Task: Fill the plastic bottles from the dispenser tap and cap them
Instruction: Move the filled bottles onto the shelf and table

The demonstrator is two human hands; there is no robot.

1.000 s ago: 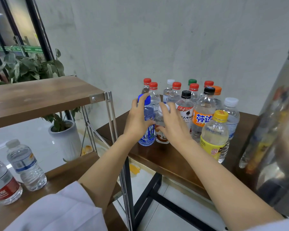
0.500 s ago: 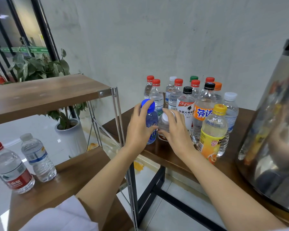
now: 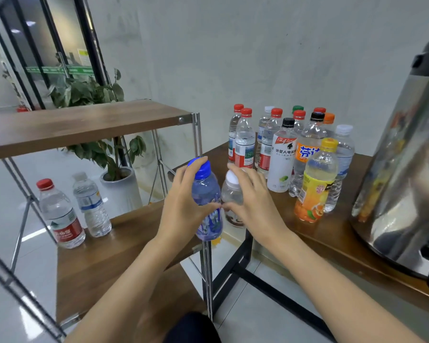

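clear plastic, wood grain, mirror-bright steel
the bottles (image 3: 282, 159) are glossy clear plastic with smooth caps; the dispenser (image 3: 401, 157) is polished metal; table (image 3: 332, 233) and shelf (image 3: 84, 127) are satin wood, the wall (image 3: 258, 45) matt and rough.

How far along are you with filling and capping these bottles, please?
Two capped bottles on the lower shelf look finished. The left hand grips the blue-capped bottle, the right hand the white-capped bottle. The capped cluster on the table beside the dispenser is left; its fill is unclear.
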